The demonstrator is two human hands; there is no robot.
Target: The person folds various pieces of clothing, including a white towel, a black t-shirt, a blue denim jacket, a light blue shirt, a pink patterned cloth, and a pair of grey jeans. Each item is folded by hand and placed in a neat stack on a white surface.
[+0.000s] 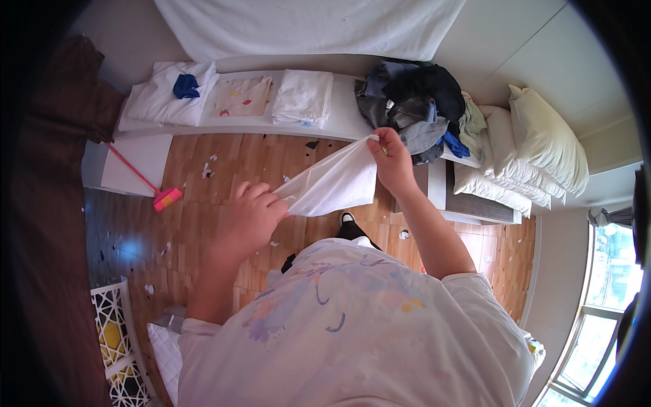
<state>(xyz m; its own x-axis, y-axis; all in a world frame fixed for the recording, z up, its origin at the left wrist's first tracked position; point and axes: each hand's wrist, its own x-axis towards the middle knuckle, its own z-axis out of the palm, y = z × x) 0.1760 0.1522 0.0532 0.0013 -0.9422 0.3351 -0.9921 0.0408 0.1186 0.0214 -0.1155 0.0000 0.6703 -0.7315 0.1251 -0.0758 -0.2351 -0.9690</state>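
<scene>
A piece of white cloth [338,180] is stretched in the air before my body, over the floor. My right hand [392,162] pinches its upper right corner between thumb and fingers. At the cloth's left end, my left hand [258,211] grips the edge, its fingers curled and slightly blurred. From the raised corner the cloth hangs down in a slanting sheet. Whether it is a garment or a plain cloth cannot be told.
Along the wall, a white bench [234,122] bears folded white fabric [303,96], a folded printed garment [244,96] and a heap of dark clothes [407,96]. Pillows [544,137] are stacked at right. A pink broom [167,198] leans at left. Scraps litter the wood floor [203,229].
</scene>
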